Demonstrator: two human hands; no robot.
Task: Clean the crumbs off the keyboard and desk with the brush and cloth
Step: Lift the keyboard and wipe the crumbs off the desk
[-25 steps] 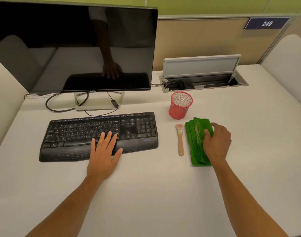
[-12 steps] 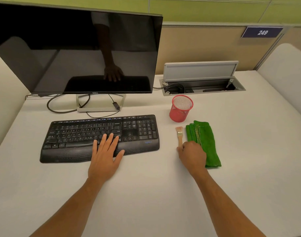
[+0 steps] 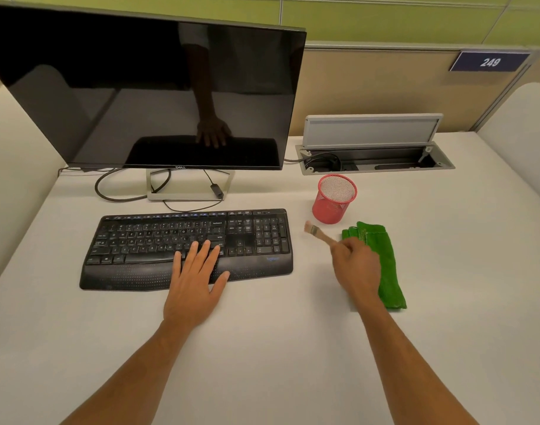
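One hand (image 3: 356,265) gripping brush (image 3: 319,234), other (image 3: 195,286) on keyboard (image 3: 158,240)

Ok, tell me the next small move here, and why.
Probably swing the brush left over the keyboard and start sweeping the keys. The right hand grips its handle, bristles pointing at the keyboard, while the left hand lies flat on it, steadying it.

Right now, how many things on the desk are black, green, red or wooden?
Black: 2, the keyboard and the monitor
Green: 1, the cloth
Red: 1, the mesh cup
Wooden: 1, the brush gripped by the right hand
Total: 5
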